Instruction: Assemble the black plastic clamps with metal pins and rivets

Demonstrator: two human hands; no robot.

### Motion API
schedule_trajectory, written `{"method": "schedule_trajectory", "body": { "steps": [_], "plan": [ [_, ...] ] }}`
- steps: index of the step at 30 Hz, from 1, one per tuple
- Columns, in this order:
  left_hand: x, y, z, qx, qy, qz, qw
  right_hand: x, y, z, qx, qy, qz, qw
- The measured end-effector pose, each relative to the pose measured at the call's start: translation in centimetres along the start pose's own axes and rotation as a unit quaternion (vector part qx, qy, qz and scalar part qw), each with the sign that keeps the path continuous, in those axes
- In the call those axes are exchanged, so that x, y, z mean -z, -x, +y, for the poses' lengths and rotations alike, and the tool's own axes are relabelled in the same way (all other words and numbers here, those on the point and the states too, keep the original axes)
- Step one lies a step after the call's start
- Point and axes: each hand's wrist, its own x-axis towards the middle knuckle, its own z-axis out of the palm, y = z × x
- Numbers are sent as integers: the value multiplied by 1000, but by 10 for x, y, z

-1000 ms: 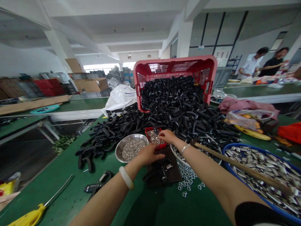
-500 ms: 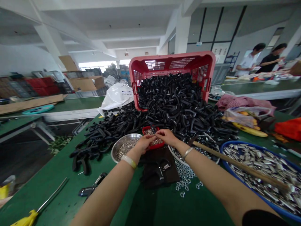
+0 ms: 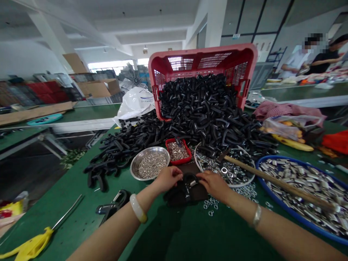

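A black curved handle part (image 3: 187, 190) with a metal coil spring (image 3: 193, 183) lies on a dark block (image 3: 199, 194) in front of me. My left hand (image 3: 169, 178) is at its left side, thumb and fingertips pinched together; whatever they hold is too small to make out. On the opposite side, my right hand (image 3: 213, 184) has its fingertips closed at the part's right edge, and what is in them cannot be seen clearly. Just beyond are a red tray (image 3: 189, 158) of small metal pins and a steel bowl (image 3: 132, 170) of similar small pieces.
A red crate (image 3: 202, 50) spills black handles (image 3: 201, 108) over the table. To the right are a white-rimmed basin (image 3: 239, 185) of hardware, a hammer (image 3: 272, 177) and a blue basin (image 3: 295, 215) of metal pieces. A yellow air gun (image 3: 35, 244) lies left. Two people work far right.
Both hands have come back from the red tray toward me and moved apart, to either side of the black handle part. The view has shifted slightly.
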Motion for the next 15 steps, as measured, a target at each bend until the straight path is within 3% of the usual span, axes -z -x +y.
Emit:
{"method": "schedule_trajectory", "body": {
  "steps": [3,6,11,15],
  "plan": [
    [-5,4,4,-42,-146,21,988,-5,18,-1,-9,72,-32,997],
    [-7,4,10,-58,-223,44,972,-3,21,0,-7,81,-27,996],
    [-13,3,9,-21,-167,50,984,9,15,3,-31,-98,98,990],
    [-20,5,6,-31,-158,66,985,7,14,0,-97,-289,108,946]
  ]
}}
